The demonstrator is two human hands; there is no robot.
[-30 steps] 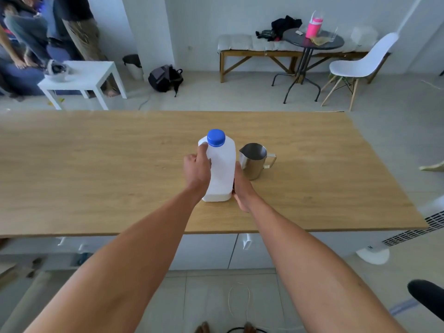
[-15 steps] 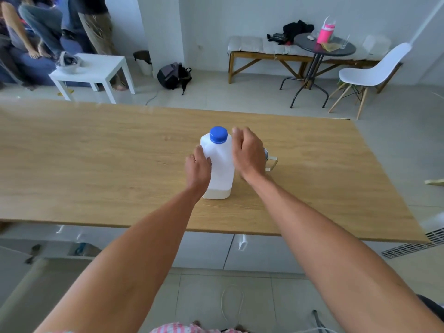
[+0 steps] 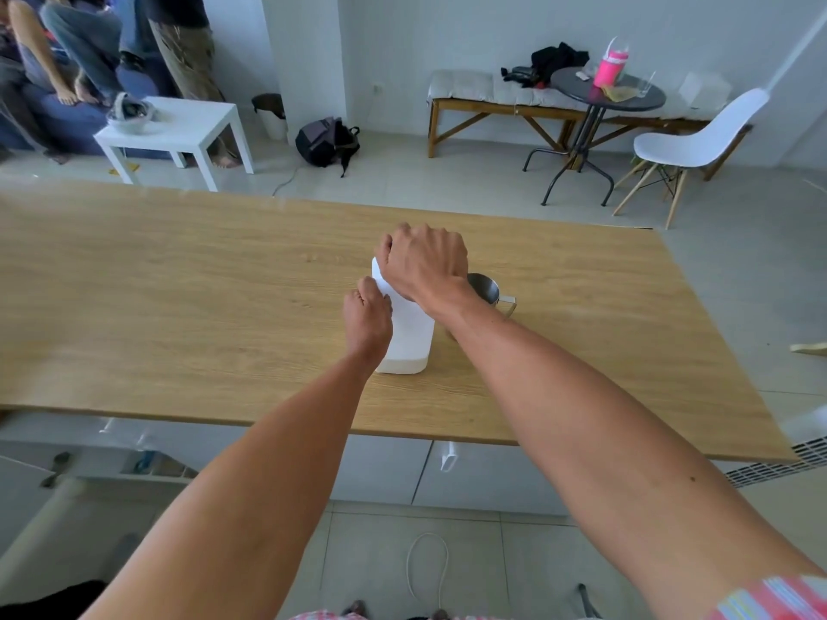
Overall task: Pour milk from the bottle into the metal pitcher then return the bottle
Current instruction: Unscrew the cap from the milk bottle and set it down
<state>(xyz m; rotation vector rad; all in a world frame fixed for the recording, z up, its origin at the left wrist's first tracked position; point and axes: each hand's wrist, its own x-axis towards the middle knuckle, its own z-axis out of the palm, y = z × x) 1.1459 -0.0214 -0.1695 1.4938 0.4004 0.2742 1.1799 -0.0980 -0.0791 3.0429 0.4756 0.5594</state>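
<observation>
My left hand [image 3: 368,316] holds the bottle [image 3: 409,337] by its side, fingers curled against the white wall, steadying it upright on the counter [image 3: 179,306]. My right hand [image 3: 423,261] sits on top of the bottle, its grip closed down over where the cap would be; the cap itself is hidden under it, so I cannot tell whether it is on or loosened. The pitcher [image 3: 485,289] stands just beside the bottle, to its right and a little behind my right wrist, handle pointing away from the bottle.

I judge the task barely begun: this looks like the opening of the cap. I can't see inside the pitcher. Uncapping, lifting, pouring and setting the bottle back all remain.

The counter is pale wood grain, carrying only these two things where I can see. Beyond it, a tiled floor, a white side table [image 3: 179,127], a backpack [image 3: 326,140], a bench [image 3: 492,105], a round dark table [image 3: 608,100] with a pink cup [image 3: 608,71], and a white chair [image 3: 698,145]. People sit at the far left.
</observation>
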